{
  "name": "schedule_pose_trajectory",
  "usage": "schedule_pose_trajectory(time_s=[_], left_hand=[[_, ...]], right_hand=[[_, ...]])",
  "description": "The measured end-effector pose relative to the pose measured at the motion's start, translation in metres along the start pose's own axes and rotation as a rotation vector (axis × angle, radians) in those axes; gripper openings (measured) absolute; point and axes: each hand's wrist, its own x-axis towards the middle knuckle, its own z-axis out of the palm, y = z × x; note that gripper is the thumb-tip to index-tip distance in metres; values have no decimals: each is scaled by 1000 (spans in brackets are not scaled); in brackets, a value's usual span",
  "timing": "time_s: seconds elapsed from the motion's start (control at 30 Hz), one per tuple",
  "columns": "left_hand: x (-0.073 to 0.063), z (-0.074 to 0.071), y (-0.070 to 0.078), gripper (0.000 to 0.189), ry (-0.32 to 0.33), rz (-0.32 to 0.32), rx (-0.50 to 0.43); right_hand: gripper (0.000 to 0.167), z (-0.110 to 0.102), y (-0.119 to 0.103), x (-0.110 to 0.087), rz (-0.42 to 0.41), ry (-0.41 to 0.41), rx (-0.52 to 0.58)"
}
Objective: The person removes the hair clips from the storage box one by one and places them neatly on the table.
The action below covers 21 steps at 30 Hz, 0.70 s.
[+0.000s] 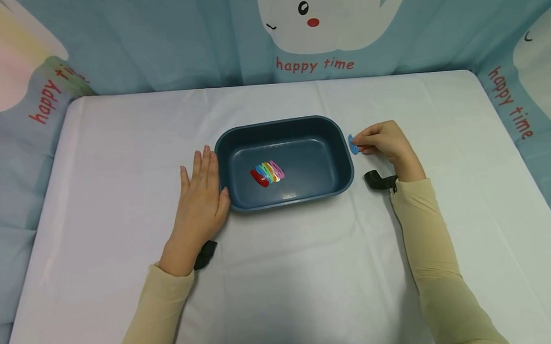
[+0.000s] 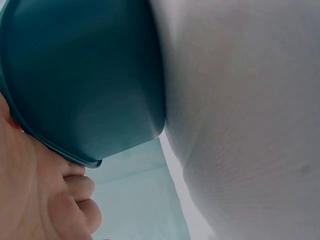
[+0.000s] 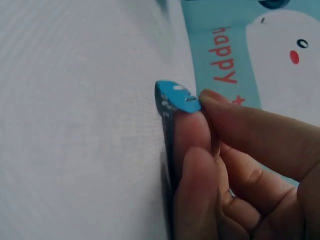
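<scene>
A dark blue rectangular basin stands on the white table. Several colourful hair clips, red, blue, green, orange and pink among them, lie side by side on its floor, left of centre. My left hand lies along the basin's left end, fingers straight, thumb at the near corner; in the left wrist view its palm is against the basin's rim. Just outside the basin's right end, my right hand pinches a blue hair clip between thumb and fingertips, close to the tabletop.
White cloth covers the table. A pale blue curtain with cartoon prints hangs behind its far edge and along both sides. Black wrist-mounted devices sit at the left wrist and right wrist.
</scene>
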Motion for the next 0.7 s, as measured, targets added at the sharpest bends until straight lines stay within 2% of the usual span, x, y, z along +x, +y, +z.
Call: schedule_pose_trajectory(time_s=[0.2, 0.7], left_hand=[[0, 2, -1, 65, 7, 2, -5], [1, 3, -2, 65, 17, 7, -11]], right_hand=[[18, 2, 0, 1, 12, 35, -92], [18, 3, -2, -1, 10, 59, -125]])
